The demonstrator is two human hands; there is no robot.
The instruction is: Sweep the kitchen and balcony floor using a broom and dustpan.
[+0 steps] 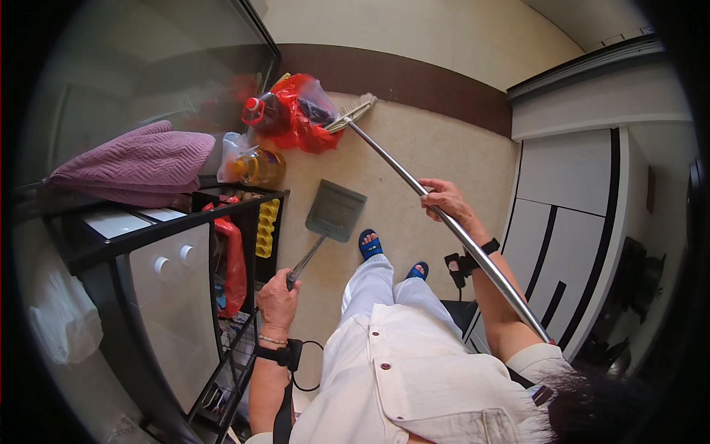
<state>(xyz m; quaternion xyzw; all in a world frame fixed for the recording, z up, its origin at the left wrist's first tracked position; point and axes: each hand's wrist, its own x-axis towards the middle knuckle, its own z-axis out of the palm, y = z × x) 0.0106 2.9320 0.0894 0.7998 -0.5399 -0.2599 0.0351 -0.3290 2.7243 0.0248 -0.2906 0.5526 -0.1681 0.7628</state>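
My left hand (278, 300) is closed around the dark grip of a long-handled dustpan (336, 210), whose grey pan lies on the tiled floor ahead of my feet. Some small debris seems to be in the pan. My right hand (445, 201) holds the metal pole of a broom (410, 177); the pole runs back along my right forearm. The pale broom head (355, 112) is at the floor near the dark threshold, touching or right beside a red plastic bag (302, 119) with dark contents.
A red-capped bottle (263, 111) and a yellow-capped oil bottle (260, 167) stand by the glass panel. A black-framed rack (166, 230) at left bears a pink towel (136, 161) and holds yellow egg cartons (267, 227). White cabinets (560, 211) line the right side.
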